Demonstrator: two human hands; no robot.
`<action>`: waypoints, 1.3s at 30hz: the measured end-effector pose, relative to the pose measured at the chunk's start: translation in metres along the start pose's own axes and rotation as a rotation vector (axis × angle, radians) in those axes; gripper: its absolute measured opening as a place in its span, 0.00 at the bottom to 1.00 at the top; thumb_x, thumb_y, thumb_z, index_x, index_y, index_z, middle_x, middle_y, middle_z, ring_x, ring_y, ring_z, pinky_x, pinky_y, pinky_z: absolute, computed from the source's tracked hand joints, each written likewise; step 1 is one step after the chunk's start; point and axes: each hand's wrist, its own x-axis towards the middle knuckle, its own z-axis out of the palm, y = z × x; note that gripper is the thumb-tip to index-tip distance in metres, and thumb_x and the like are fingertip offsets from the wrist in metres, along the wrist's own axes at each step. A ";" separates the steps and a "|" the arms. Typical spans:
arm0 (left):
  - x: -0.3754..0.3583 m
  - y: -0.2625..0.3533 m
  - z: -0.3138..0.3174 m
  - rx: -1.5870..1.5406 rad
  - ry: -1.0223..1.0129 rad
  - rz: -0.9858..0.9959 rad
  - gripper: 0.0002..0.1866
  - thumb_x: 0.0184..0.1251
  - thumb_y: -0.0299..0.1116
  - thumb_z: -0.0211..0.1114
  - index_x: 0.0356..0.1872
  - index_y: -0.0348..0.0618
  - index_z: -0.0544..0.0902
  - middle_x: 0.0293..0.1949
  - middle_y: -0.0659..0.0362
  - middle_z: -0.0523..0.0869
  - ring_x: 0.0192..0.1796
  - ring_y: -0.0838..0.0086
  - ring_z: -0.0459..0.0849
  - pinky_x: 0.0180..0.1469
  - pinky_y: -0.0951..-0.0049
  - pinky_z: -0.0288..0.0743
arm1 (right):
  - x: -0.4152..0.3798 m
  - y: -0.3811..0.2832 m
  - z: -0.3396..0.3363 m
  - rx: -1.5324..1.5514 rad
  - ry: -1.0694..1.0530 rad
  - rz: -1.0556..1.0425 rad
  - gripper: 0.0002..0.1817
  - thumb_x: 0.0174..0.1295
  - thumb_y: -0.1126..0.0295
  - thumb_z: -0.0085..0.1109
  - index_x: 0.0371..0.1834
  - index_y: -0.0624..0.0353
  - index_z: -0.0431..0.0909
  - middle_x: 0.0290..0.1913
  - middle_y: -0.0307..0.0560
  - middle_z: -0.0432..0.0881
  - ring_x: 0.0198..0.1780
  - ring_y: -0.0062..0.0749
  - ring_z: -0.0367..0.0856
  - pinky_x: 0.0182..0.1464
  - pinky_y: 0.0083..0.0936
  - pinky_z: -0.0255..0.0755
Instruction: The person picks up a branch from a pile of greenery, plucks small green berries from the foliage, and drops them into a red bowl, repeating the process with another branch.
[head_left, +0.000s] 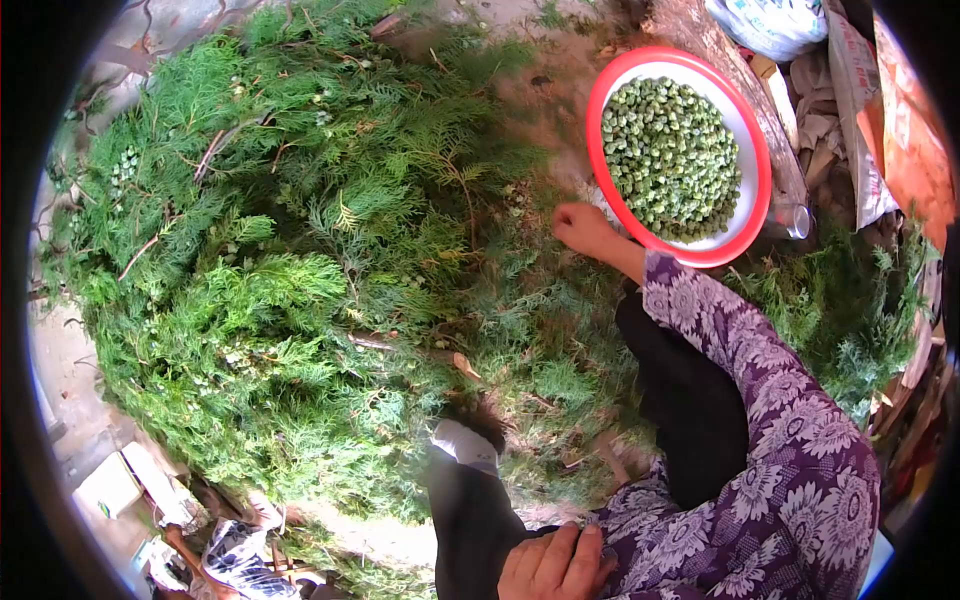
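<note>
Right hand (585,229) beside basin (762,170) (red-rimmed), green branches (300,290)

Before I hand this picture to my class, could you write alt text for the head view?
A right hand with curled fingers is close to a red-rimmed white basin of small green pieces, beside a large spread of leafy green branches. The left hand is at the bottom edge, near a dark trouser leg.

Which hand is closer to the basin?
Right. The right hand is close beside the rim of the basin, at its lower left in view; the left hand is well below it, at the picture's bottom edge.
</note>
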 end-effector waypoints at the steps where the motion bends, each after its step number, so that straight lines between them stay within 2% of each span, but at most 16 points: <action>1: 0.001 0.000 0.000 0.008 -0.009 -0.004 0.22 0.46 0.33 0.66 0.46 0.39 0.75 0.41 0.52 0.77 0.39 0.61 0.76 0.41 0.64 0.71 | 0.014 -0.008 -0.002 0.019 0.045 -0.069 0.08 0.44 0.66 0.55 0.25 0.58 0.77 0.27 0.52 0.79 0.32 0.47 0.78 0.36 0.37 0.71; 4: 0.004 0.001 0.000 0.014 -0.015 -0.033 0.23 0.45 0.33 0.67 0.45 0.39 0.75 0.42 0.52 0.78 0.40 0.61 0.76 0.41 0.64 0.71 | 0.053 -0.031 0.005 -0.004 0.061 -0.071 0.09 0.46 0.68 0.56 0.31 0.57 0.77 0.30 0.54 0.78 0.36 0.47 0.78 0.38 0.36 0.71; 7: 0.005 -0.001 0.001 0.019 -0.014 -0.049 0.23 0.45 0.32 0.67 0.45 0.39 0.75 0.42 0.52 0.78 0.40 0.60 0.76 0.42 0.64 0.71 | 0.073 -0.045 0.011 -0.187 0.191 -0.109 0.13 0.47 0.72 0.55 0.38 0.56 0.76 0.37 0.57 0.76 0.43 0.50 0.75 0.43 0.38 0.70; 9: 0.006 -0.003 0.001 0.006 -0.008 -0.065 0.23 0.44 0.32 0.67 0.45 0.39 0.75 0.42 0.52 0.78 0.40 0.60 0.76 0.42 0.64 0.71 | 0.082 -0.042 0.021 -0.303 -0.040 -0.052 0.16 0.48 0.76 0.54 0.43 0.56 0.74 0.43 0.60 0.72 0.48 0.55 0.72 0.47 0.42 0.67; 13: 0.012 -0.003 -0.001 -0.026 -0.006 -0.100 0.23 0.44 0.32 0.67 0.46 0.39 0.75 0.42 0.52 0.78 0.40 0.60 0.77 0.42 0.64 0.71 | 0.059 -0.032 0.027 -0.306 -0.047 -0.101 0.16 0.47 0.76 0.56 0.42 0.57 0.75 0.41 0.59 0.72 0.46 0.54 0.71 0.48 0.40 0.66; 16: 0.013 -0.004 -0.002 -0.024 -0.032 -0.101 0.24 0.44 0.32 0.67 0.46 0.38 0.75 0.42 0.52 0.79 0.40 0.60 0.77 0.42 0.64 0.71 | 0.035 -0.026 0.012 -0.269 -0.095 -0.148 0.16 0.47 0.78 0.53 0.43 0.61 0.73 0.40 0.60 0.73 0.42 0.52 0.76 0.43 0.42 0.70; 18: 0.015 -0.002 -0.002 -0.029 -0.022 -0.107 0.24 0.43 0.32 0.67 0.45 0.39 0.75 0.42 0.52 0.79 0.40 0.60 0.77 0.42 0.64 0.71 | 0.019 -0.013 0.004 0.128 -0.313 0.052 0.14 0.50 0.76 0.55 0.43 0.60 0.72 0.34 0.54 0.76 0.30 0.43 0.79 0.32 0.37 0.73; 19: 0.016 -0.001 -0.001 -0.032 -0.007 -0.112 0.24 0.43 0.32 0.68 0.45 0.39 0.75 0.42 0.52 0.79 0.40 0.60 0.77 0.42 0.64 0.71 | 0.008 -0.009 0.002 0.124 -0.313 0.053 0.14 0.50 0.76 0.55 0.43 0.60 0.72 0.34 0.54 0.76 0.30 0.43 0.79 0.32 0.37 0.73; 21: 0.015 -0.001 0.001 -0.033 -0.003 -0.112 0.24 0.42 0.32 0.68 0.45 0.39 0.75 0.42 0.52 0.79 0.40 0.60 0.77 0.42 0.64 0.71 | -0.018 -0.007 -0.005 0.765 -0.318 0.513 0.11 0.54 0.71 0.56 0.41 0.55 0.71 0.30 0.46 0.78 0.21 0.31 0.77 0.24 0.30 0.71; 22: 0.015 0.000 0.002 -0.031 -0.002 -0.113 0.24 0.42 0.32 0.68 0.45 0.39 0.75 0.42 0.52 0.79 0.40 0.60 0.77 0.42 0.64 0.71 | -0.026 -0.002 -0.009 0.764 -0.314 0.516 0.11 0.54 0.71 0.56 0.41 0.55 0.71 0.30 0.46 0.78 0.21 0.31 0.77 0.24 0.30 0.71; 24: 0.017 0.002 0.003 -0.026 -0.009 -0.107 0.24 0.42 0.32 0.68 0.45 0.39 0.75 0.42 0.52 0.79 0.40 0.60 0.77 0.42 0.64 0.71 | -0.037 0.007 -0.016 1.089 -0.414 0.625 0.09 0.57 0.68 0.55 0.41 0.53 0.71 0.31 0.41 0.78 0.22 0.25 0.76 0.22 0.22 0.69; 28: 0.019 0.002 0.003 -0.025 -0.031 -0.091 0.25 0.41 0.31 0.68 0.45 0.39 0.75 0.43 0.53 0.78 0.40 0.60 0.77 0.42 0.64 0.71 | -0.035 0.015 -0.019 1.354 -0.488 0.665 0.09 0.57 0.68 0.54 0.40 0.54 0.71 0.29 0.40 0.76 0.23 0.24 0.76 0.22 0.19 0.66; 30: 0.020 0.002 0.004 -0.022 -0.037 -0.093 0.25 0.41 0.31 0.68 0.45 0.39 0.75 0.43 0.53 0.78 0.40 0.61 0.77 0.42 0.64 0.71 | -0.030 0.015 -0.021 1.591 -0.672 0.653 0.09 0.59 0.68 0.53 0.41 0.55 0.71 0.31 0.42 0.77 0.25 0.23 0.75 0.23 0.17 0.65; 34: 0.026 0.003 0.005 -0.013 -0.053 -0.098 0.25 0.40 0.31 0.68 0.45 0.39 0.75 0.42 0.53 0.78 0.40 0.61 0.77 0.42 0.64 0.71 | -0.025 0.004 -0.022 1.658 -0.687 0.653 0.09 0.60 0.69 0.50 0.42 0.56 0.71 0.34 0.43 0.78 0.26 0.23 0.74 0.24 0.18 0.65; 36: 0.028 0.004 0.004 -0.011 -0.059 -0.099 0.25 0.41 0.32 0.68 0.45 0.39 0.75 0.42 0.53 0.78 0.40 0.61 0.77 0.42 0.65 0.71 | -0.022 0.005 -0.021 1.570 -0.790 0.466 0.10 0.62 0.68 0.48 0.45 0.58 0.70 0.40 0.47 0.79 0.31 0.25 0.78 0.28 0.19 0.70; 39: 0.031 0.005 0.003 -0.010 -0.065 -0.105 0.25 0.41 0.32 0.68 0.45 0.39 0.75 0.42 0.53 0.78 0.39 0.61 0.77 0.42 0.65 0.71 | -0.023 0.001 -0.022 1.538 -0.789 0.425 0.12 0.63 0.69 0.47 0.48 0.59 0.70 0.44 0.48 0.78 0.37 0.29 0.80 0.34 0.21 0.74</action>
